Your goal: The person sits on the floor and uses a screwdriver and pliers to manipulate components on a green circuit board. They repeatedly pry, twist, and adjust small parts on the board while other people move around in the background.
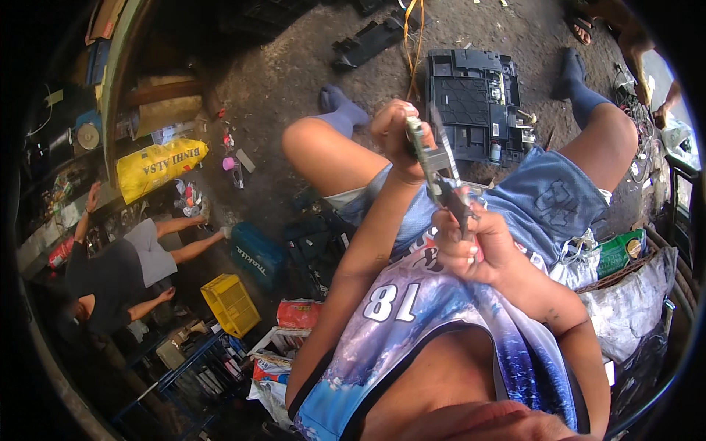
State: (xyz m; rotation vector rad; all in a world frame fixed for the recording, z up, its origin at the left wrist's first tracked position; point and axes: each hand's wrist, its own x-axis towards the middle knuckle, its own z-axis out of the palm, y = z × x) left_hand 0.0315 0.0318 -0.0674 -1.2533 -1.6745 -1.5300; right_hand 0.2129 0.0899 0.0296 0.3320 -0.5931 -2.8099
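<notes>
Above my lap, both hands grip one long narrow part (439,176), green and grey with black plastic at its lower end; it looks like a circuit board strip with metal pieces. My left hand (397,136) is closed round its upper end. Lower and nearer my chest, my right hand (478,246) is wrapped round the black end. The palm sides of both grips are hidden. Beyond the part, on the ground between my feet, lies a black plastic machine chassis (467,99) with small fittings along its right side.
A loose black plastic piece (371,40) and an orange cord (414,44) lie farther off. To the left are a yellow sack (158,165), a teal case (256,253), a yellow crate (230,305) and another person (114,257). Bags (632,294) stand at my right.
</notes>
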